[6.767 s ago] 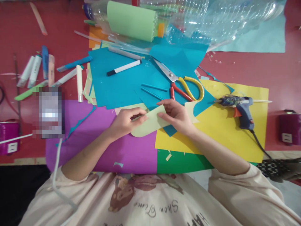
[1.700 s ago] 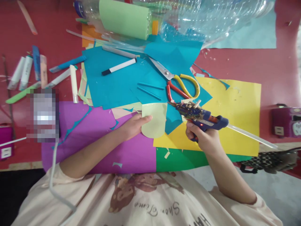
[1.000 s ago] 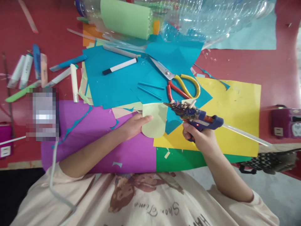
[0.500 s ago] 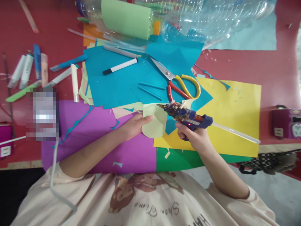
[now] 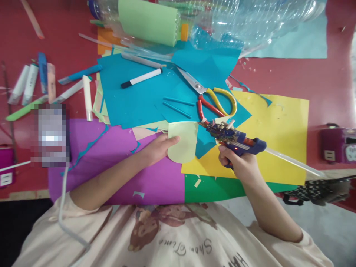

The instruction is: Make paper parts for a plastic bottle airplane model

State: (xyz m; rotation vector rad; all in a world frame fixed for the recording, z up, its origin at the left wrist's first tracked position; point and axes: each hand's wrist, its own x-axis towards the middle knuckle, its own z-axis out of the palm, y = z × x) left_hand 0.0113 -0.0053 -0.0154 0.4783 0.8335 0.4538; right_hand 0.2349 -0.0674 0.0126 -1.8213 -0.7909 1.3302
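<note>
My left hand (image 5: 161, 148) pinches the left side of a pale green paper piece (image 5: 183, 142), which has a straight top and a rounded bottom. My right hand (image 5: 239, 161) is wrapped around the handle of a dark blue hot glue gun (image 5: 236, 139). Its nozzle points left, near the paper's top right corner, and a small red light glows on its side. A clear glue stick (image 5: 294, 161) sticks out of the gun's back. Beyond the gun, scissors (image 5: 204, 91) with yellow and red handles lie on blue paper (image 5: 133, 104).
Purple (image 5: 158, 181), yellow (image 5: 278, 133) and green sheets cover the near table. Several markers (image 5: 30, 83) lie at the left, by a blurred phone-like device (image 5: 52, 135). Clear plastic bottles (image 5: 217, 26), one wrapped in light green paper (image 5: 148, 22), lie across the back.
My right hand has drawn the glue gun to the right, away from the paper's top edge. My left hand keeps the green paper in nearly the same place.
</note>
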